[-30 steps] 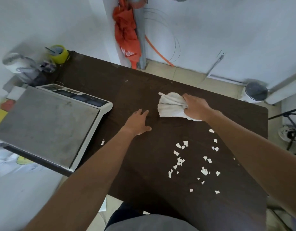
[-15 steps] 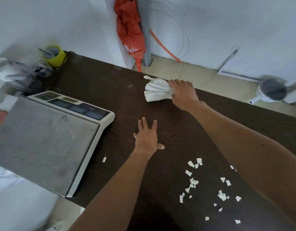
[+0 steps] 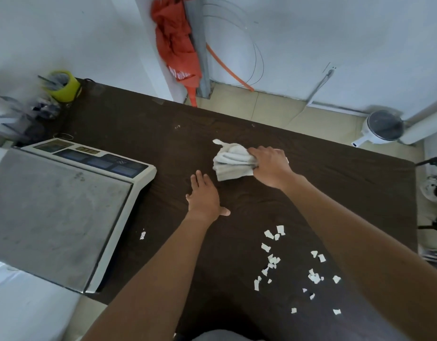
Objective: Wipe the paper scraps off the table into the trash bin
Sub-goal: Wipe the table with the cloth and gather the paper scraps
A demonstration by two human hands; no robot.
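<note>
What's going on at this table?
A person is cleaning a dark table. Their right hand grips a bunched white cloth towards the far side, and the left hand lies flat on the tabletop just beside it. The paper scraps lie scattered nearer the person, apart from the cloth and not yet wiped away. One stray scrap sits by the weighing scale.

1 head view — high, close, facing forward and down over the table point(image 3: 335, 183).
</note>
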